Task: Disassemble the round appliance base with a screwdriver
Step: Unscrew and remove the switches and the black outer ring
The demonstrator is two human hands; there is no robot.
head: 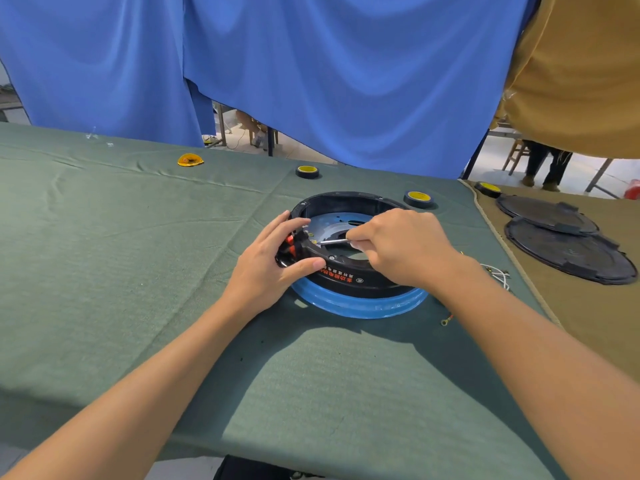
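The round appliance base [349, 202], a black ring with a metal plate inside and a blue rim below, lies on the green cloth at mid table. My left hand [273, 261] grips its left edge, thumb on the near wall, fingers over the red and black parts there. My right hand [401, 247] reaches over the ring and pinches a screwdriver [334, 241]; its thin metal shaft points left toward the inner left wall. The handle is hidden in my fist.
Three tape rolls [307, 171] [419, 198] [488, 189] stand behind the base. Two black round covers [568, 251] lie on the tan cloth at right. Loose wires [498, 273] and a ring terminal [446, 320] lie right of the base. An orange piece [189, 160] sits far left.
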